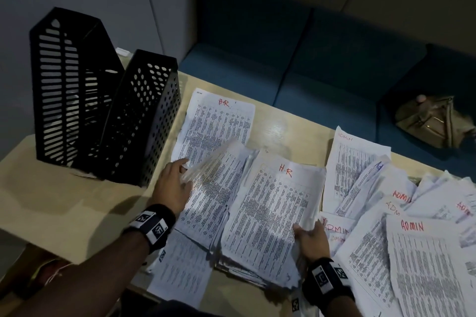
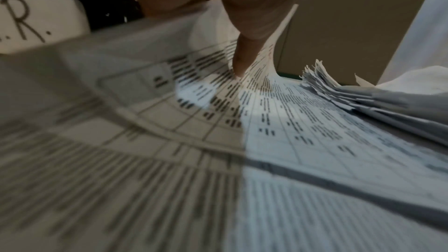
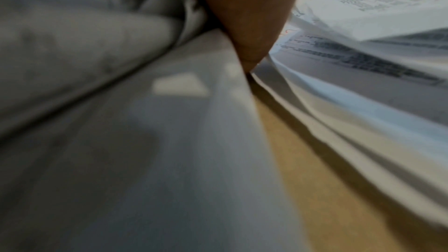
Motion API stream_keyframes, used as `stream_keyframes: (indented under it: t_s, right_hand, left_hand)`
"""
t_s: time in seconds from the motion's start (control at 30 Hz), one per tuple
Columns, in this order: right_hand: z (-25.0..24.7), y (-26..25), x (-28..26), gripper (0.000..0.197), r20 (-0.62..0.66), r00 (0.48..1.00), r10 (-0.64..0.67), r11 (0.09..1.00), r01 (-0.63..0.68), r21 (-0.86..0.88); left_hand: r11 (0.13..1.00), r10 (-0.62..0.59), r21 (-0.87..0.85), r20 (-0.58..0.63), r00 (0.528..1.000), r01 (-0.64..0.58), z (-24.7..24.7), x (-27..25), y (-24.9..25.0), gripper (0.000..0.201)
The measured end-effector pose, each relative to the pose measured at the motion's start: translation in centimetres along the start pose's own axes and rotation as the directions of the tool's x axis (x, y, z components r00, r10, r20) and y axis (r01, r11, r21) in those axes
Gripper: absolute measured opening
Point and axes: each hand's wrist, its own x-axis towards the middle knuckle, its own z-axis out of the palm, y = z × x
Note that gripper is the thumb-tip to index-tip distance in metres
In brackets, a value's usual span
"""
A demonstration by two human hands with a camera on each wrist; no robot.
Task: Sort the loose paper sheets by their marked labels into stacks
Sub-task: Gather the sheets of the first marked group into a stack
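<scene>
The thick HR stack (image 1: 270, 213), topped by a sheet marked "H.R" in red, lies mid-table. My right hand (image 1: 306, 234) grips its lower right corner, thumb on top; in the right wrist view a finger (image 3: 247, 16) is wedged between paper layers. My left hand (image 1: 184, 175) pinches the raised, blurred left edge of some HR sheets (image 1: 208, 170), and a fingertip (image 2: 242, 60) presses on a printed sheet (image 2: 303, 122). Another HR sheet (image 1: 219, 121) lies flat behind. Loose ADMIN sheets (image 1: 422, 265) are spread at the right.
Two black perforated file holders (image 1: 74, 90) (image 1: 144, 121) stand at the table's left rear. Bare tabletop (image 1: 64, 201) lies in front of them. A blue sofa (image 1: 322, 64) runs behind the table, with a tan bag (image 1: 432, 121) on it.
</scene>
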Motion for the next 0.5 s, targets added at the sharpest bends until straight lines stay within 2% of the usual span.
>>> stream_keyframes:
  t_s: [0.07,0.17,0.23,0.3,0.4,0.5]
  right_hand:
    - [-0.1,0.2,0.1,0.032,-0.003,1.0,0.003,1.0,-0.003,-0.017]
    - [0.2,0.3,0.1,0.032,-0.036,0.999,0.014,0.999,-0.015,-0.029]
    - [0.3,0.4,0.3,0.039,-0.044,0.999,0.032,0.999,-0.033,-0.039]
    - [0.5,0.4,0.3,0.046,-0.051,0.998,0.043,0.997,-0.046,-0.059]
    - [0.7,0.4,0.2,0.056,-0.047,0.996,0.072,0.995,-0.075,-0.068]
    - [0.6,-0.1,-0.4,0.054,-0.044,0.989,0.138,0.99,-0.137,0.032]
  left_hand:
    - [0.995,-0.007,-0.104,-0.003,1.0,0.007,-0.4,-0.6,-0.3,0.056]
    - [0.995,-0.035,-0.098,-0.023,0.999,0.032,-0.7,-1.5,-0.7,0.052]
    - [0.992,-0.095,-0.082,0.006,0.995,0.095,-0.9,-1.9,-0.7,0.063]
    - [0.979,-0.189,-0.064,0.084,0.978,0.195,-1.3,-2.2,-0.5,0.075]
    - [0.962,-0.239,-0.097,0.153,0.959,0.255,-2.0,-2.0,-0.3,0.061]
    - [0.959,-0.172,-0.208,0.105,0.979,0.191,-4.3,-0.6,1.8,0.043]
